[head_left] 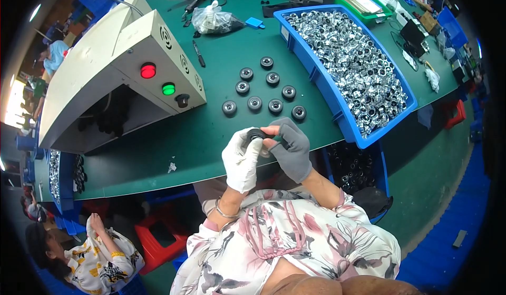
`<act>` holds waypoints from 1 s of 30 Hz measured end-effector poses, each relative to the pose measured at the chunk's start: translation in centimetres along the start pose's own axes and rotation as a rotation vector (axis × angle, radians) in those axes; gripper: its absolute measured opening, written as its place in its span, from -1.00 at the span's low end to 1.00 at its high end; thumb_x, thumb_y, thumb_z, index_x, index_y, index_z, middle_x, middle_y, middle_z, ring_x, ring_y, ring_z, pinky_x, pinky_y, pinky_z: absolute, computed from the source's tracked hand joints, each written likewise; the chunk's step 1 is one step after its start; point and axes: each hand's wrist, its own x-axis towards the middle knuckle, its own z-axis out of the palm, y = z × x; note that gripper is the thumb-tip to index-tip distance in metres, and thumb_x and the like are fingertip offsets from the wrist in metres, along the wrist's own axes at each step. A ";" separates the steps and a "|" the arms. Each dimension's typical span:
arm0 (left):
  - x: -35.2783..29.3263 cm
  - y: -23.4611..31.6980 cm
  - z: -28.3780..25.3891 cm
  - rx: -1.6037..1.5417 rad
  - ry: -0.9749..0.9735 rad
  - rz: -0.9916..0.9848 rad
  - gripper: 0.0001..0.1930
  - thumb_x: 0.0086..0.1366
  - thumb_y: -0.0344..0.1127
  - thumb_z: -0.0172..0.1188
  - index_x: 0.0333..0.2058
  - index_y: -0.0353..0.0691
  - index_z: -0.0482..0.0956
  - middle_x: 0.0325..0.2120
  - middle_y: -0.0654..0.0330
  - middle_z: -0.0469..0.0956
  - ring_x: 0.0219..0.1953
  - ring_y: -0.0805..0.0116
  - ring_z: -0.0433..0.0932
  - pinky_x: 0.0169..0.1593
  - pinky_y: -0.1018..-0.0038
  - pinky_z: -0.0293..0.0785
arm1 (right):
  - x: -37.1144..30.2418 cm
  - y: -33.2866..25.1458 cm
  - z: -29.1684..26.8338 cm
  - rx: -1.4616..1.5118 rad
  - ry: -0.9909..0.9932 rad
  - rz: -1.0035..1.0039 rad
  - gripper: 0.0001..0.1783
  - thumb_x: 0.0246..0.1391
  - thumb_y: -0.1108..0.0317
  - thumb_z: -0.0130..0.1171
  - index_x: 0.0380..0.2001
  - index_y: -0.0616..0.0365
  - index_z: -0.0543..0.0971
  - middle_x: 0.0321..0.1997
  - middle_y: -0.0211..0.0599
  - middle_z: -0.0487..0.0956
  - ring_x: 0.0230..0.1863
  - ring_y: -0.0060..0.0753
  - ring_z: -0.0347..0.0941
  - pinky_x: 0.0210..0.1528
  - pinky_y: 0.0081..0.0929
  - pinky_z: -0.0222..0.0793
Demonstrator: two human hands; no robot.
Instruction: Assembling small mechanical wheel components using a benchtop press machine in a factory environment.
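Observation:
My left hand (241,161), in a white glove, and my right hand (291,150), in a grey glove with bare fingertips, meet at the table's near edge. Between them they grip a small black round part (256,134) with a lighter middle; fingers cover some of it. Just beyond, several black wheel-like parts with metal centres lie loosely grouped on the green table, one of these wheel-like parts (254,103) closest to my left hand. A blue bin (337,105) full of shiny metal rings (352,58) stands to the right of the group.
A beige machine (121,58) with red and green buttons takes up the left. A black marker (198,53), a clear plastic bag (216,19) and a blue tag (255,23) lie farther back. Below the table's right edge sits a bin of dark rings (352,171). A person (89,250) sits at lower left.

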 end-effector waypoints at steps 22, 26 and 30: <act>0.5 -0.4 -0.4 0.062 0.025 -0.013 -0.77 0.36 -0.51 0.20 -0.04 -0.43 0.49 -0.25 0.17 0.59 -0.26 0.46 0.60 -0.18 0.54 0.58 | 1.2 0.1 -0.2 -0.075 -0.094 0.046 -0.68 0.09 0.61 0.17 -0.06 0.29 0.63 -0.21 -0.27 0.54 -0.23 -0.46 0.51 -0.19 -0.56 0.42; 0.8 -1.5 -1.2 0.091 0.105 -0.042 -0.77 0.34 -0.53 0.22 -0.04 -0.45 0.51 -0.23 0.16 0.60 -0.25 0.45 0.61 -0.16 0.54 0.59 | 0.9 0.6 0.2 -0.050 -0.092 0.061 -0.66 0.08 0.61 0.18 -0.03 0.30 0.62 -0.18 -0.26 0.54 -0.21 -0.45 0.52 -0.17 -0.55 0.43; 1.0 -1.6 -1.4 0.206 0.076 0.059 -0.75 0.39 -0.51 0.13 -0.01 -0.50 0.47 -0.26 0.08 0.58 -0.40 0.42 0.61 -0.30 0.49 0.65 | 0.8 1.0 0.6 0.008 -0.064 0.113 -0.68 0.10 0.61 0.18 -0.04 0.30 0.62 -0.14 -0.34 0.53 -0.13 -0.55 0.48 -0.10 -0.62 0.40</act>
